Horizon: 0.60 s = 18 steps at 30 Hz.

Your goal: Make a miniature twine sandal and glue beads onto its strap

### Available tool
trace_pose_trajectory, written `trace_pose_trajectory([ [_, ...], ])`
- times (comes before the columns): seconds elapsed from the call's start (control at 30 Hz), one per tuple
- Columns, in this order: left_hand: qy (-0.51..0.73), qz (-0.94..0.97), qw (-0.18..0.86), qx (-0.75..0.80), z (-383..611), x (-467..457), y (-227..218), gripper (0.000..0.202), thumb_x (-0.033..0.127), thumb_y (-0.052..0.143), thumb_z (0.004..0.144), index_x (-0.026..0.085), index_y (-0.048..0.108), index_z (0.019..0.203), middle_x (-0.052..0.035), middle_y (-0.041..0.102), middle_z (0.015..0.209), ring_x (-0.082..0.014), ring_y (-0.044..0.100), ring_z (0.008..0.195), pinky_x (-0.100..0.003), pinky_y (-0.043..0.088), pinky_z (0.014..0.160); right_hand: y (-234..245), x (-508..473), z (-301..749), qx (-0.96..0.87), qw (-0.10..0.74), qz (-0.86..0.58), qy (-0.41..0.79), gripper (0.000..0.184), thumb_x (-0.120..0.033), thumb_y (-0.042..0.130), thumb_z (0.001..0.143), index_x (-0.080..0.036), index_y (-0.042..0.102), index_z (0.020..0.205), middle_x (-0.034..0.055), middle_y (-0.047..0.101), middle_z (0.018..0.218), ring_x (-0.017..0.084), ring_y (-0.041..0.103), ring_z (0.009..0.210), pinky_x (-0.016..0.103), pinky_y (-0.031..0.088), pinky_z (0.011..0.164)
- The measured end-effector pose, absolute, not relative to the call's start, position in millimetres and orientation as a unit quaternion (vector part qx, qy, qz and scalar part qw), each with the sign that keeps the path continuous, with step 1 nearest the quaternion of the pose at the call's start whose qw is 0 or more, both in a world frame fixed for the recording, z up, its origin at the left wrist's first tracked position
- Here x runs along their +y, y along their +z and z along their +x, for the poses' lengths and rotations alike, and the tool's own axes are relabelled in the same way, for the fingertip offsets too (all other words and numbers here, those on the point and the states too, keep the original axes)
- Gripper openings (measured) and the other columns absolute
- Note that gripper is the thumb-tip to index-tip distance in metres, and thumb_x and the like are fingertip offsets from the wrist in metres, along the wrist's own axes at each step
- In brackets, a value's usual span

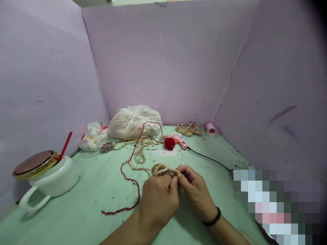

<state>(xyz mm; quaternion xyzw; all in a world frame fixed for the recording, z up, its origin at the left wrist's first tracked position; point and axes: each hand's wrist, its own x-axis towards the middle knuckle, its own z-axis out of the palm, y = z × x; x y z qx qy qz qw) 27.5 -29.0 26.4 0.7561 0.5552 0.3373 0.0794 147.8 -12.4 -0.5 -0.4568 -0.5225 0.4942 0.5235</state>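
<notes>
- The only print we can find is a red and yellow mark on the small plastic bag at the back left of the counter; it is too small for us to read.
- Our left hand and right hand meet over the near middle of the counter, on the jute twine coil.
- The coil is a small, rough, tan bundle of wound cord. It sits just above our knuckles, with its loose end trailing back toward a tangle of the same cord.
- The left fingers are curled closed against the coil's near edge. The right fingers pinch it from the other side, thumb and forefinger drawn together.
- Our right wrist wears a black band.
- A red yarn strand loops across the counter to the left of our hands and runs up to the knotted white bag.
- Behind the coil lie a red yarn ball touching a pink glue gun, whose black cable runs off to the right.
- At the far left stands a white mug with a gold lid and a red straw.
</notes>
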Motion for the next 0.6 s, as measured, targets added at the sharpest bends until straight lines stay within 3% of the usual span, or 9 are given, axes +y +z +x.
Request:
trace_pose_trajectory([
  [0.17, 0.518, 0.662, 0.07, 0.537, -1.9, -19.0, 39.7, 0.032, 0.03, 0.047, 0.08, 0.017, 0.05, 0.051, 0.0031, 0.045, 0.047, -0.0084, 0.04, 0.046, -0.021, 0.031, 0.049, 5.4, -5.7, 156.5, -0.51, 0.494, -0.47, 0.524, 0.023, -0.039, 0.057, 0.07, -0.017, 0.05, 0.072, -0.0045, 0.048, 0.06, 0.009, 0.041, 0.052, 0.021, 0.034, 0.048],
  [0.37, 0.51, 0.565, 0.151, 0.631, -32.9, 16.1, 27.2, 0.032, 0.038, 0.048, 0.077, 0.018, 0.053, 0.052, 0.0042, 0.046, 0.045, -0.0101, 0.042, 0.047, -0.02, 0.031, 0.047, 3.1, -5.3, 160.5, -0.488, 0.481, -0.474, 0.553, 0.025, -0.041, 0.058, 0.068, -0.017, 0.051, 0.072, -0.0047, 0.049, 0.057, 0.01, 0.041, 0.05, 0.021, 0.033, 0.048],
  [0.6, 0.58, 0.42, -0.077, 0.694, -119.2, 32.8, 52.2, 0.027, 0.037, 0.045, 0.078, 0.018, 0.057, 0.062, 0.0018, 0.055, 0.055, -0.0127, 0.049, 0.054, -0.022, 0.037, 0.054, -8.6, -1.2, 169.4, -0.445, 0.467, -0.501, 0.577, 0.028, -0.044, 0.063, 0.065, -0.021, 0.053, 0.078, -0.0044, 0.054, 0.061, 0.014, 0.049, 0.059, 0.021, 0.039, 0.051],
])
